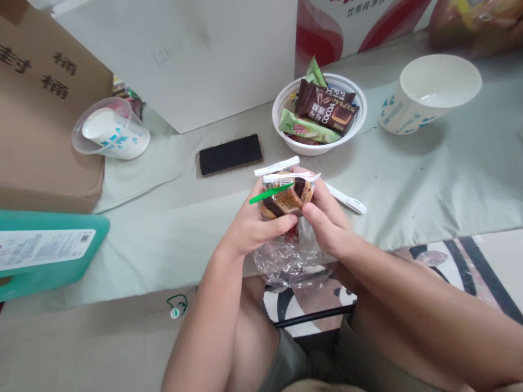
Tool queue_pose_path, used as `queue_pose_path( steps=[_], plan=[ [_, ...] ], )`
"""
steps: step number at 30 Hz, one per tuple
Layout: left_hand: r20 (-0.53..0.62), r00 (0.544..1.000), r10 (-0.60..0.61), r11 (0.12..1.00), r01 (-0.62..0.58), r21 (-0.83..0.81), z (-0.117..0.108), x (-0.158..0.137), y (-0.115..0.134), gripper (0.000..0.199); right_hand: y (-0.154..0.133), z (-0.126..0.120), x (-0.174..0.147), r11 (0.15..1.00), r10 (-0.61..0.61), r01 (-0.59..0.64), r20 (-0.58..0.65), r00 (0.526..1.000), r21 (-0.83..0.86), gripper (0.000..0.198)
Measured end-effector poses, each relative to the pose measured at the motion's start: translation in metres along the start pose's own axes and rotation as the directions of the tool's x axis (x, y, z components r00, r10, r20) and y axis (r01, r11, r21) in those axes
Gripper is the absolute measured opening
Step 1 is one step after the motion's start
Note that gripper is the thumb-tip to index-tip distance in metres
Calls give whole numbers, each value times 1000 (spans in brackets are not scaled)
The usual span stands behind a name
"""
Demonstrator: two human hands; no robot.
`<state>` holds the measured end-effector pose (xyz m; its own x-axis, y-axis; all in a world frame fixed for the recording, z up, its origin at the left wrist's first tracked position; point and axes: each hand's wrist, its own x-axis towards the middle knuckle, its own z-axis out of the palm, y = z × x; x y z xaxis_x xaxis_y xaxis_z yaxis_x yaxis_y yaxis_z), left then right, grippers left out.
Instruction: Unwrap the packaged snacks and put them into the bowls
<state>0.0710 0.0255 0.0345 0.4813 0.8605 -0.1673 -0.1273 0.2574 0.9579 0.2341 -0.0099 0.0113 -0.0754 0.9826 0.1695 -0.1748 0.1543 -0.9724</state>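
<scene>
Both hands hold a small brown-and-orange printed snack packet [286, 202] just above the table's front edge. My left hand [255, 223] wraps its left side, thumb along the lower edge. My right hand [327, 223] grips the right side, with the thumb pressed on the front. White strips [278, 166] with ridged edges lie across the packet's top. A thin green strip [271, 193] crosses its left front; I cannot tell what it is. Crumpled clear plastic wrap [281, 261] lies below the hands. Behind the right hand, a white stick-like piece [347, 198] rests on the cloth.
A black phone [231, 154] lies beyond the hands. Wrapped snacks fill a white bowl [281, 133]. At right stands a white paper tub [412, 109]; at left, a paper cup [122, 136] lies inside a clear plastic cup. A teal container [92, 256] and cardboard box [53, 136] border the left.
</scene>
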Motion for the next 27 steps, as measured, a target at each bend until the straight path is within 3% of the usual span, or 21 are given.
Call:
queue_pose_path(
  steps=[7, 10, 16, 22, 27],
  plan=[
    [-114, 993, 30, 999, -25, 48, 4, -3, -3, 41, 2, -1, 5, 997, -82, 82, 32, 996, 7, 48],
    [-163, 984, 68, 998, -66, 17, 5, -3, -4, 46, 4, -6, 6, 990, -119, 120, -18, 993, 71, 42],
    [-415, 894, 167, 985, -169, 32, 16, 3, 3, 47, 14, -35, 15, 985, 7, 38, -260, 966, 170, 30],
    [-446, 890, 92, 993, -49, 107, 38, 16, 23, 43, 8, -58, 21, 985, 98, -45, -323, 941, 166, 21],
    [-450, 877, 168, 970, -65, 235, 47, 46, 53, 35, -1, -57, 24, 984, 125, -80, -296, 947, 159, 16]
  ],
)
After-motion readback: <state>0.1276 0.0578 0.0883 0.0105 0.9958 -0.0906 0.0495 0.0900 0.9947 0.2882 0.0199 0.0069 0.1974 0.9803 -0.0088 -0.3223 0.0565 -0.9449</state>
